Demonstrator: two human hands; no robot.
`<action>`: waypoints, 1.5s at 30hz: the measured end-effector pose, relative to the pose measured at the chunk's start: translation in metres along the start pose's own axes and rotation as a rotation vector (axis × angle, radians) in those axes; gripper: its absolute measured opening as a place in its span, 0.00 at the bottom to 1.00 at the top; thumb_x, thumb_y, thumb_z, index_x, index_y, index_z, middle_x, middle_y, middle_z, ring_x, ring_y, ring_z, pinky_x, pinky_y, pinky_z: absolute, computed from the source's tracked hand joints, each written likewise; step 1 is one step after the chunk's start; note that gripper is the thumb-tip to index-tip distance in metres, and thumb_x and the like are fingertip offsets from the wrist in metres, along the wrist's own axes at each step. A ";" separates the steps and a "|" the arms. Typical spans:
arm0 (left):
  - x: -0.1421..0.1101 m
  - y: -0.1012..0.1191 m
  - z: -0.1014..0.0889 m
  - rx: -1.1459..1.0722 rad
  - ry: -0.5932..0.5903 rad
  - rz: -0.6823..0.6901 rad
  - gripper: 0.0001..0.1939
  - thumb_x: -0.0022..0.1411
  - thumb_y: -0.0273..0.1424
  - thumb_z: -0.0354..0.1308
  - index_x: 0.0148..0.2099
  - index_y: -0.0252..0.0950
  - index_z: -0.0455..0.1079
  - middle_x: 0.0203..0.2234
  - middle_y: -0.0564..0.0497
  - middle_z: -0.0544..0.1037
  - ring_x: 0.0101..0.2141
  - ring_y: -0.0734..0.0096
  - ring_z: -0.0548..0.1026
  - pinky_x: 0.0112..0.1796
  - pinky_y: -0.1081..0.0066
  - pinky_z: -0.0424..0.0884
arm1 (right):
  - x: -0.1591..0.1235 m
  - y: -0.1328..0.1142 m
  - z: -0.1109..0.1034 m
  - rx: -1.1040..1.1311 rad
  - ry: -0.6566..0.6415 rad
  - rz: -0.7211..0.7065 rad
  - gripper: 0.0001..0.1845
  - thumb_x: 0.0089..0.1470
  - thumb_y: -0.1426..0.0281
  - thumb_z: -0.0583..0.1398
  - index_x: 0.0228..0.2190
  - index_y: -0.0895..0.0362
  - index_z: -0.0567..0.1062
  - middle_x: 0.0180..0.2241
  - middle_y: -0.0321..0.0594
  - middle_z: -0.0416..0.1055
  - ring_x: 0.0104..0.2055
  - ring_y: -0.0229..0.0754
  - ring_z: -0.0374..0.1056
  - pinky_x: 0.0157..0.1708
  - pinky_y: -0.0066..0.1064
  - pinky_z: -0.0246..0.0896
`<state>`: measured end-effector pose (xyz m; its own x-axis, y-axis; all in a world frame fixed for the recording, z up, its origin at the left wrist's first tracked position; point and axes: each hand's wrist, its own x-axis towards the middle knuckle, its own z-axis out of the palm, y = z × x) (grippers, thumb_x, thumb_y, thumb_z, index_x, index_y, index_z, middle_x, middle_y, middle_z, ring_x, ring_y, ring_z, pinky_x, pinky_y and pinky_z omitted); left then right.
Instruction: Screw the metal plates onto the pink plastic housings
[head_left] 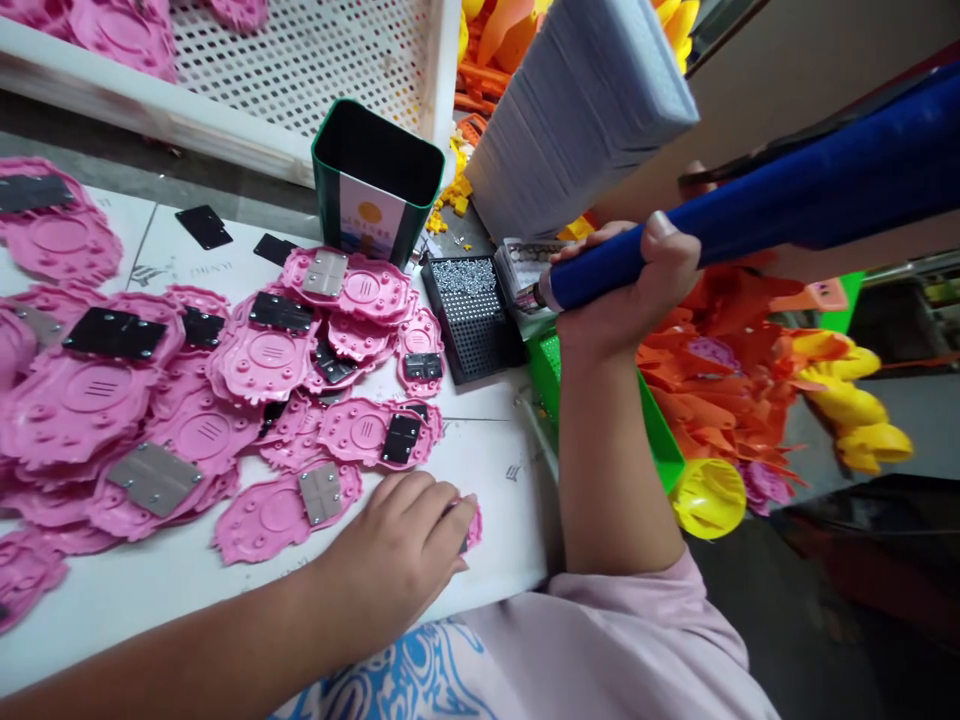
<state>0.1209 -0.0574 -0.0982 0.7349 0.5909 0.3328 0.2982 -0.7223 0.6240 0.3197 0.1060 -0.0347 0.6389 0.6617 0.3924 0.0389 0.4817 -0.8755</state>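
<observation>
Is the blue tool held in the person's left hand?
No, the right hand grips the blue tool, while the left hand lies over a pink piece.

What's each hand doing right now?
Left hand: curled over a pink piece; whether it grips cannot be told.
Right hand: closed around a blue tool.

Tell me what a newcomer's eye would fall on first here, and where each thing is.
Probably the long blue tool, slanting across the upper right in the right hand. Next might come the many pink pieces spread over the left of the white table, with the left hand over another at the near edge. The orange parts heaped right of the right forearm also stand out.
</observation>
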 end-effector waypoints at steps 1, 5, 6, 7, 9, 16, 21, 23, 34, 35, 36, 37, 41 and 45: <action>0.000 0.000 0.001 0.000 -0.007 -0.002 0.16 0.63 0.27 0.56 0.53 0.29 0.63 0.39 0.43 0.73 0.38 0.57 0.69 0.40 0.56 0.69 | 0.000 -0.001 0.001 -0.007 -0.001 0.019 0.07 0.41 0.63 0.56 0.18 0.50 0.64 0.16 0.30 0.63 0.17 0.37 0.62 0.16 0.33 0.57; -0.001 0.001 0.002 0.010 0.001 -0.011 0.16 0.63 0.28 0.56 0.52 0.30 0.64 0.39 0.43 0.73 0.38 0.57 0.69 0.40 0.57 0.69 | 0.001 0.000 -0.002 -0.034 -0.026 0.076 0.08 0.37 0.61 0.59 0.17 0.47 0.63 0.16 0.31 0.62 0.18 0.40 0.61 0.18 0.37 0.59; -0.002 0.001 0.002 0.012 0.002 -0.014 0.16 0.62 0.28 0.56 0.52 0.30 0.64 0.39 0.43 0.73 0.39 0.57 0.69 0.40 0.57 0.69 | 0.002 0.001 -0.003 -0.041 -0.045 0.071 0.09 0.38 0.60 0.59 0.17 0.47 0.63 0.16 0.32 0.62 0.19 0.40 0.61 0.18 0.38 0.59; -0.002 0.001 0.002 0.013 0.000 -0.015 0.15 0.62 0.28 0.57 0.51 0.30 0.64 0.39 0.43 0.73 0.39 0.57 0.69 0.40 0.57 0.69 | 0.002 0.002 -0.003 -0.044 -0.058 0.058 0.09 0.40 0.59 0.58 0.17 0.47 0.63 0.17 0.32 0.62 0.19 0.40 0.61 0.18 0.38 0.59; -0.002 0.001 0.002 0.018 -0.004 -0.017 0.15 0.62 0.28 0.57 0.50 0.30 0.65 0.38 0.44 0.73 0.39 0.57 0.70 0.41 0.57 0.69 | 0.001 0.004 -0.003 -0.044 -0.065 0.027 0.10 0.42 0.59 0.56 0.18 0.49 0.63 0.17 0.31 0.61 0.18 0.39 0.61 0.18 0.37 0.57; 0.000 0.001 -0.004 -0.001 -0.022 -0.007 0.16 0.59 0.28 0.59 0.49 0.28 0.66 0.39 0.42 0.73 0.39 0.55 0.69 0.40 0.57 0.70 | 0.005 0.008 -0.006 -0.089 -0.129 0.048 0.11 0.40 0.57 0.57 0.18 0.47 0.62 0.18 0.31 0.61 0.20 0.40 0.61 0.21 0.39 0.60; 0.000 0.004 -0.009 0.002 -0.032 -0.024 0.20 0.56 0.27 0.57 0.51 0.25 0.67 0.40 0.39 0.73 0.41 0.52 0.69 0.41 0.55 0.71 | 0.011 0.012 -0.012 -0.064 -0.150 0.070 0.16 0.40 0.51 0.60 0.19 0.47 0.63 0.19 0.32 0.60 0.21 0.41 0.61 0.21 0.42 0.60; 0.000 0.004 -0.009 0.005 -0.046 -0.031 0.21 0.54 0.27 0.57 0.51 0.24 0.67 0.40 0.39 0.73 0.41 0.51 0.68 0.41 0.54 0.71 | 0.012 0.010 -0.012 -0.046 -0.134 0.070 0.14 0.40 0.53 0.60 0.19 0.47 0.63 0.19 0.32 0.60 0.20 0.40 0.61 0.20 0.40 0.59; 0.002 0.002 -0.009 -0.001 -0.044 -0.035 0.16 0.60 0.26 0.56 0.50 0.24 0.68 0.38 0.39 0.73 0.40 0.53 0.69 0.40 0.54 0.72 | -0.038 -0.078 -0.034 0.013 -0.267 0.180 0.11 0.36 0.63 0.62 0.29 0.46 0.74 0.17 0.31 0.66 0.19 0.39 0.62 0.22 0.35 0.62; 0.003 0.002 -0.009 -0.002 -0.050 -0.037 0.16 0.60 0.27 0.56 0.49 0.23 0.68 0.39 0.39 0.73 0.41 0.53 0.69 0.40 0.54 0.72 | -0.049 -0.087 -0.043 0.023 -0.310 0.238 0.15 0.37 0.63 0.63 0.33 0.46 0.76 0.17 0.30 0.67 0.19 0.40 0.62 0.22 0.37 0.63; 0.003 0.002 -0.009 -0.001 -0.056 -0.041 0.16 0.61 0.27 0.57 0.49 0.23 0.68 0.39 0.39 0.73 0.41 0.52 0.69 0.41 0.54 0.72 | -0.060 -0.094 -0.052 0.045 -0.371 0.274 0.16 0.39 0.61 0.64 0.35 0.45 0.76 0.18 0.31 0.68 0.19 0.41 0.62 0.23 0.38 0.64; 0.003 0.002 -0.009 0.002 -0.064 -0.045 0.16 0.61 0.28 0.57 0.49 0.24 0.68 0.38 0.39 0.73 0.41 0.52 0.69 0.41 0.54 0.72 | -0.072 -0.099 -0.060 0.073 -0.457 0.361 0.16 0.40 0.61 0.65 0.36 0.44 0.76 0.20 0.32 0.70 0.21 0.43 0.64 0.25 0.40 0.66; 0.004 0.002 -0.008 0.021 -0.087 -0.057 0.16 0.60 0.29 0.58 0.49 0.25 0.68 0.38 0.40 0.73 0.40 0.54 0.70 0.41 0.55 0.71 | -0.112 -0.107 -0.088 0.182 -0.478 0.401 0.24 0.43 0.61 0.63 0.45 0.47 0.73 0.25 0.35 0.72 0.24 0.43 0.66 0.26 0.41 0.65; 0.005 0.003 -0.008 0.033 -0.101 -0.063 0.16 0.62 0.29 0.56 0.50 0.26 0.68 0.39 0.40 0.73 0.41 0.55 0.70 0.42 0.56 0.70 | -0.133 -0.105 -0.096 0.175 -0.442 0.385 0.29 0.45 0.56 0.64 0.49 0.46 0.68 0.27 0.34 0.73 0.25 0.43 0.66 0.28 0.42 0.65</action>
<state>0.1200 -0.0537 -0.0889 0.7713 0.5975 0.2194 0.3645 -0.6972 0.6173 0.3044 -0.0877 -0.0223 0.2010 0.9648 0.1699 -0.2818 0.2230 -0.9332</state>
